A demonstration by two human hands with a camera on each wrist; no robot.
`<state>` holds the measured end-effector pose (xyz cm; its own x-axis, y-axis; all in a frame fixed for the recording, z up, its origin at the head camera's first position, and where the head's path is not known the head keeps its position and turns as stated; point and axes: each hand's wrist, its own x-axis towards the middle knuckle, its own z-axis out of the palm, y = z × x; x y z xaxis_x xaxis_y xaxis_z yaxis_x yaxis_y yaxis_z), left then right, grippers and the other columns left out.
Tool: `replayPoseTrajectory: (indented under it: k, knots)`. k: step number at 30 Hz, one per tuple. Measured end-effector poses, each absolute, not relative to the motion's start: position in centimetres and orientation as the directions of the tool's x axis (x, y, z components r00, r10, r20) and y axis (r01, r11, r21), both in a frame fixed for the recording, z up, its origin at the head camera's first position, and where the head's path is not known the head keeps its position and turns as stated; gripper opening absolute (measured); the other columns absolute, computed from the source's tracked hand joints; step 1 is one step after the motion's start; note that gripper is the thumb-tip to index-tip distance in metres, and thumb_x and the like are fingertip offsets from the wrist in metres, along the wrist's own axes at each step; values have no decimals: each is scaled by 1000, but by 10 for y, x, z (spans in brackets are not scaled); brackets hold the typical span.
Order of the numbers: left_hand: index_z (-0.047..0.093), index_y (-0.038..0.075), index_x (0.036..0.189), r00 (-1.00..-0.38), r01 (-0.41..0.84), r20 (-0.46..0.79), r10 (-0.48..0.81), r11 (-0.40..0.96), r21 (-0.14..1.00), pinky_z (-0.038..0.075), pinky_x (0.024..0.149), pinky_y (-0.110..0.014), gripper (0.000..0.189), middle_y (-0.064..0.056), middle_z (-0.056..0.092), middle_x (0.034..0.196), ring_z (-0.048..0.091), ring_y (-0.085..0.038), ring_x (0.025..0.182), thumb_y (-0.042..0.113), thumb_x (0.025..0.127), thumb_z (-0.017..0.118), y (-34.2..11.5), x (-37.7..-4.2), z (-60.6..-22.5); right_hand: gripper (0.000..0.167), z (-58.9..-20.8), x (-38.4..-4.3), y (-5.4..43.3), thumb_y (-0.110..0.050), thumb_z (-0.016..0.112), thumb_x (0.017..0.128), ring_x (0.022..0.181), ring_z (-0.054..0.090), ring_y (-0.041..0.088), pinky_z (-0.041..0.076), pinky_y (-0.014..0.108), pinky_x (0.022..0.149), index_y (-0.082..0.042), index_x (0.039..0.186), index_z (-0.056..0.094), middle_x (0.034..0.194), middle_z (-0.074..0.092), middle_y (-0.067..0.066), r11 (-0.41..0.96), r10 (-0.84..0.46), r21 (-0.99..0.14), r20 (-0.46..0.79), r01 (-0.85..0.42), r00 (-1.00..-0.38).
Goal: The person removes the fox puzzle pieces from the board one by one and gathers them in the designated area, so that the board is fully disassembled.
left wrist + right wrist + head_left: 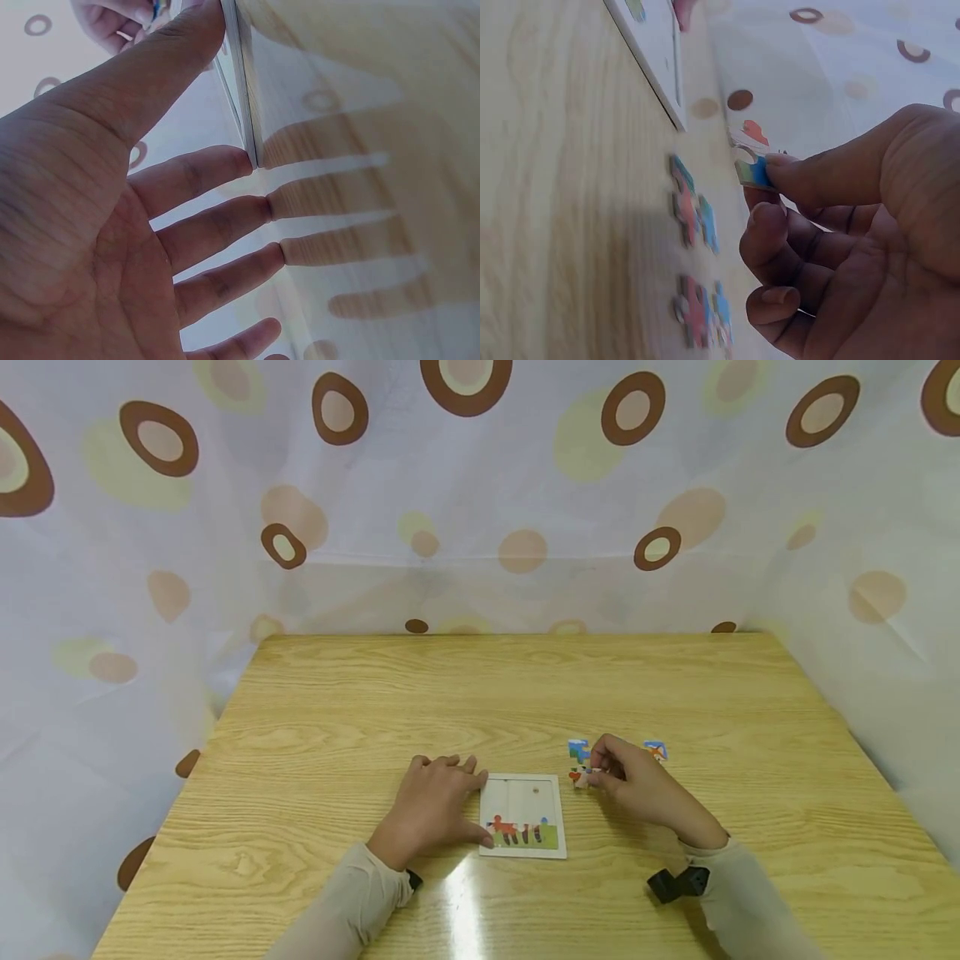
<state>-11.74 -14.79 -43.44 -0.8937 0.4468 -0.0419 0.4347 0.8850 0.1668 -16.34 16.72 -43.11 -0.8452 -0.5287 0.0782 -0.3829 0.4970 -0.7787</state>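
A white-framed jigsaw tray [523, 853] lies on the table, with joined pieces showing a red animal [504, 828] on green along its near side. My left hand [441, 802] spreads along the tray's left edge. Its thumb touches the near left part of the frame, and the index fingertip rests by the far left corner. To the right of the tray, my right hand [637, 781] pinches a puzzle piece [754, 172] with blue, green and red parts between thumb and index finger. In the right wrist view, that piece is raised off the table.
Loose puzzle pieces lie around the right hand, one blue-green piece [577, 748] to its left and a blue-orange piece [656, 749] behind it. In the right wrist view, several pieces [695, 311] sit on the wooden table [450, 693]. A patterned curtain [480, 485] stands behind the table.
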Motion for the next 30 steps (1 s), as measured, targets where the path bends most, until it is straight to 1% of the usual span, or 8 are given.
replayPoseTrajectory:
  k: [3,6,10,13,17,23,27,30]
  knots:
    - [68,21,140,-895,433,-42,445,886,168,41,100,-55,90,-7,58,147,55,-31,136,72,67,83,-148,-118,-436,12,-427,-167,176,5,64,98,65,54,17,47,27,57,-3,99,55,85,57,6,501,-508,-796,47,-339,-860]
    - [67,21,141,-893,436,-44,447,886,158,41,100,-55,91,-6,58,148,54,-31,136,73,67,82,-148,-119,-438,8,-424,-169,185,3,63,100,68,57,20,48,27,58,0,101,56,88,59,9,509,-484,-803,29,-309,-875]
    - [67,21,141,-891,441,-49,451,886,144,42,100,-55,92,-6,58,148,55,-31,135,74,67,81,-148,-120,-439,8,-422,-170,194,-1,64,101,70,54,15,45,26,59,2,102,57,89,59,8,544,-459,-779,34,-311,-888]
    - [67,22,141,-892,439,-51,449,888,134,43,100,-55,92,-5,58,149,55,-30,135,76,67,80,-149,-120,-439,8,-424,-171,200,-1,66,100,69,51,12,46,26,59,1,102,58,89,59,7,569,-448,-756,47,-325,-893]
    - [67,22,141,-895,433,-54,443,891,138,42,101,-55,92,-5,57,149,55,-30,135,75,67,80,-149,-120,-438,8,-425,-172,208,1,66,98,70,52,12,46,26,60,-1,102,60,89,60,6,598,-431,-730,54,-330,-901]
    - [68,22,140,-896,435,-43,443,892,122,43,100,-54,92,-6,59,148,56,-30,134,75,67,81,-148,-120,-438,6,-428,-174,222,-3,64,101,68,50,12,44,27,59,0,103,59,88,58,6,622,-412,-722,29,-304,-911]
    - [68,22,139,-896,437,-33,443,893,109,44,98,-53,92,-6,60,147,57,-29,133,75,66,82,-148,-120,-438,6,-429,-176,234,-4,65,101,71,53,13,46,27,60,-1,104,60,90,58,8,644,-385,-714,6,-274,-923]
    - [68,22,139,-897,435,-36,441,893,114,44,98,-53,92,-5,59,147,57,-29,133,75,66,82,-149,-120,-438,7,-430,-178,241,-3,66,100,75,54,14,47,27,62,-2,105,62,91,59,7,669,-374,-695,-7,-265,-927]
